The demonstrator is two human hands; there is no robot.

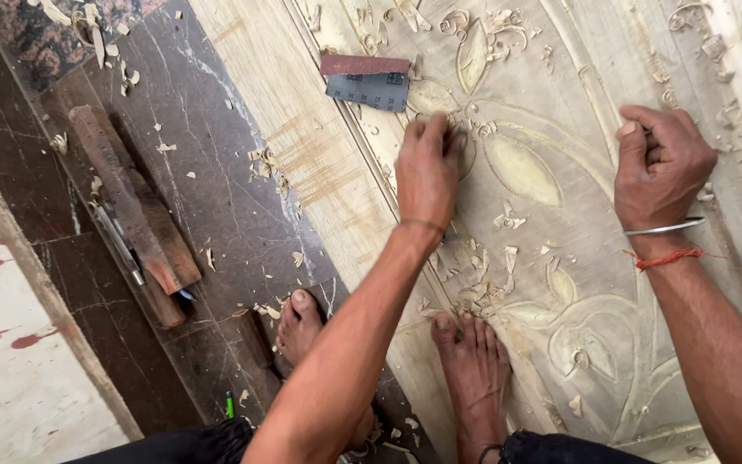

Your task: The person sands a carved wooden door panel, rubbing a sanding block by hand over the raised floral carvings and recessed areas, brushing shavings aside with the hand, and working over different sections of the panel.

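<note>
A large pale wooden panel [328,163] carved with leaves and scrolls lies flat on the floor. My left hand [427,167] presses its bunched fingers onto the carving beside an oval leaf [521,167]; whatever is under the fingers is hidden. My right hand [659,163] rests as a closed fist on the panel further right, with a metal bangle and a red thread at the wrist. Nothing shows inside the fist. A folded piece of sandpaper [369,79], grey and reddish, lies on the panel above my left hand.
My bare feet: one [474,369] on the panel's near part, the other [301,325] on the dark stone floor [208,172]. Wood blocks [135,206] with metal tools [118,245] lie at left. Shavings are scattered about.
</note>
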